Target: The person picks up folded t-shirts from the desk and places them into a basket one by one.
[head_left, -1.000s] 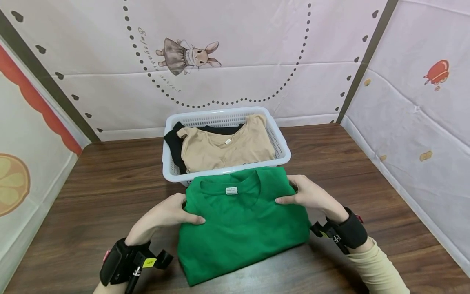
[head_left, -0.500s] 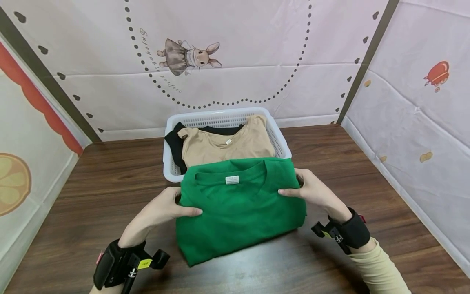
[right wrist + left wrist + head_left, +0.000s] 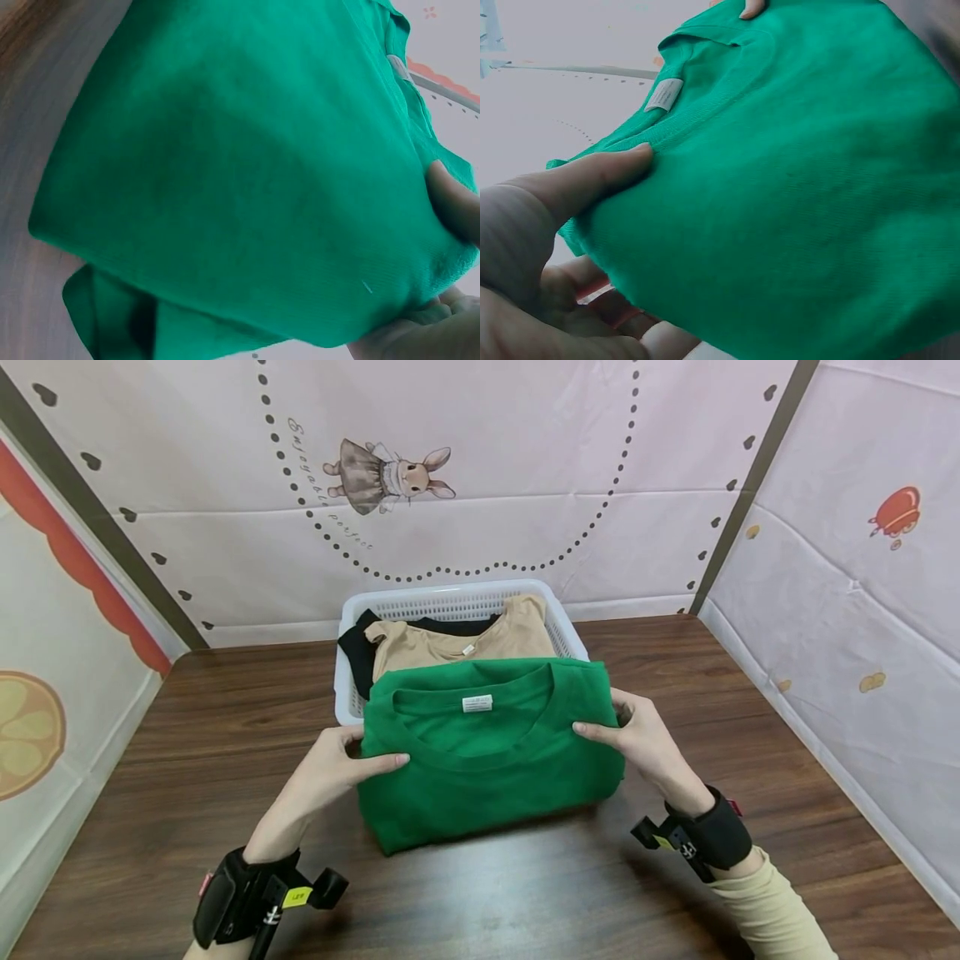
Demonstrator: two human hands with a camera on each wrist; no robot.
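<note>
A folded green T-shirt (image 3: pixel 487 777) is held up off the table between both hands, its neckline and white label facing the head camera. My left hand (image 3: pixel 333 768) grips its left side, thumb on the front and fingers behind, as the left wrist view shows. On the opposite side my right hand (image 3: pixel 645 739) pinches the shirt the same way. Behind the shirt stands a white plastic basket (image 3: pixel 346 685), its front rim mostly covered by the green cloth. Inside it lie a beige T-shirt (image 3: pixel 450 647) and, under that, a black garment (image 3: pixel 358 647).
The dark wood table (image 3: pixel 225 735) spreads around the basket and in front of the shirt. Printed cloth walls (image 3: pixel 487 535) close it in at the back and on both sides.
Both hands have lifted the green T-shirt and carried it away from me toward the basket. It now covers the basket's front rim and the beige shirt's lower part.
</note>
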